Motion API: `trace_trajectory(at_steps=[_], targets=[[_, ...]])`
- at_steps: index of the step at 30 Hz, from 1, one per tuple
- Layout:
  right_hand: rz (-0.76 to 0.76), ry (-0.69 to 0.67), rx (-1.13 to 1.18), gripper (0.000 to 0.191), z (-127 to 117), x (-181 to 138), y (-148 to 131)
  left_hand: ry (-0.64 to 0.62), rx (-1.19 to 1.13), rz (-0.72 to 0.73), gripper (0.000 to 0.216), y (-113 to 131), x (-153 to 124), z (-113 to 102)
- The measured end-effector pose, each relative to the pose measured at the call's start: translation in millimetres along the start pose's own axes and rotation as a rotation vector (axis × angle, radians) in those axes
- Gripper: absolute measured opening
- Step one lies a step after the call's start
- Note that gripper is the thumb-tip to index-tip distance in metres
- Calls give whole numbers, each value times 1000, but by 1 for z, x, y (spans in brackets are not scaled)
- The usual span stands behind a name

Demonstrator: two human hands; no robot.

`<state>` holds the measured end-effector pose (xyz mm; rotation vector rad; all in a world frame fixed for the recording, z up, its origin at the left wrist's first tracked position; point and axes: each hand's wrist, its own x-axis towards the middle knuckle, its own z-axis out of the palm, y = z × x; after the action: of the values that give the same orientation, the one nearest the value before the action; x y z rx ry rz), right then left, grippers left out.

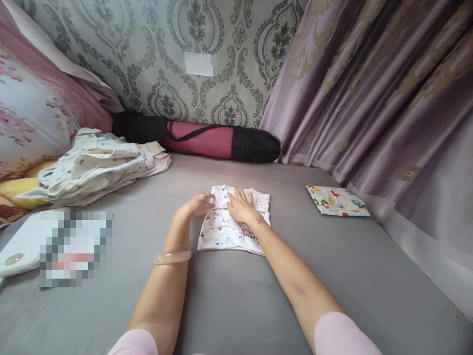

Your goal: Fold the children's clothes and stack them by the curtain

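Observation:
A small white printed garment (229,231) lies folded on the grey bed sheet (236,305) in the middle of the view. My right hand (242,204) rests flat on its upper part, fingers stretched out. My left hand (197,203) touches the garment's upper left edge with its fingers curled at the fabric. A pale bangle (172,257) sits on my left forearm.
A folded cloth with coloured prints (337,201) lies to the right near the purple curtain (388,108). A heap of white printed clothes (96,165) sits at the left by floral pillows (29,113). A pink and black rolled bag (199,139) lies along the wall.

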<state>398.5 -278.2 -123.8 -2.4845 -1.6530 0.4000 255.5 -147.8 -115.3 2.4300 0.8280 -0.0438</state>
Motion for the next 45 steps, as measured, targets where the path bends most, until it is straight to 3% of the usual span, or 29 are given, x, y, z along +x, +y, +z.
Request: trace_trajectory(at_steps=[3,8,13,18,24,28,32,35,37,40,45], targets=[[-96,76,-6,59,1,12,-20,15,-74,-56,52,-3,1,-3],[-133,66,12,64,21,30,-45,68,-96,-130,53,-12,5,-2],[-147,130,10,65,39,35,-46,93,-53,-137,50,-15,9,-1],[-166,164,120,62,34,31,-43,98,129,-171,38,-11,9,1],[-235,360,282,52,4,-11,-13,86,263,-152,30,-3,4,3],[-214,303,220,53,-2,-57,31,84,294,-132,27,-1,7,4],[-149,152,98,58,6,-97,68,94,275,-57,37,-3,4,6],[-136,84,40,61,9,-116,80,129,278,39,50,1,-10,15],[-137,53,21,62,10,-121,82,147,305,167,53,9,-23,27],[-133,24,5,62,9,-122,80,78,323,385,55,22,-41,49],[-140,-13,-10,64,10,-127,76,13,319,440,59,28,-58,70]])
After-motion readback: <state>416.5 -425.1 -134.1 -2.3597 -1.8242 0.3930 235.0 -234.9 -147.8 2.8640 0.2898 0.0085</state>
